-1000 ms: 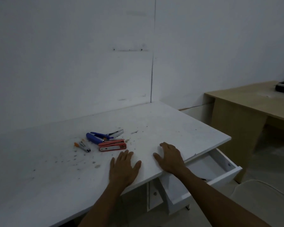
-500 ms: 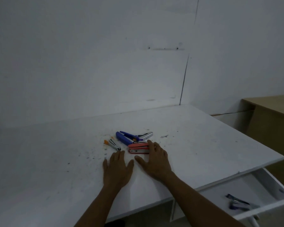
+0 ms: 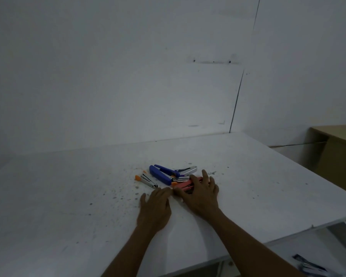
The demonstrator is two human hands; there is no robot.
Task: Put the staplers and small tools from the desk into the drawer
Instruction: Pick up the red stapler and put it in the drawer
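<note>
A pink stapler [image 3: 185, 184] lies on the white desk [image 3: 268, 186]. My right hand [image 3: 201, 195] covers it, fingers over its top and thumb against its near side. Just behind it lies a blue stapler [image 3: 160, 174], swung open, with its silver metal arm [image 3: 188, 170] pointing right. A small metal tool with orange grips [image 3: 147, 180] sits to the left of the staplers. My left hand [image 3: 155, 208] rests flat on the desk with nothing in it, its fingertips near that tool. The open white drawer [image 3: 288, 254] shows at the lower right with a dark tool [image 3: 308, 264] inside.
Specks of dirt and crumbs are scattered on the desk around the tools. White walls close off the back and the right side. A light wooden table [image 3: 340, 136] stands at the far right, beyond the desk's edge.
My right hand slid from the desk's front edge up to the pink stapler and closed over it. My left hand also crept forward. The view turned left, so less of the drawer shows.
</note>
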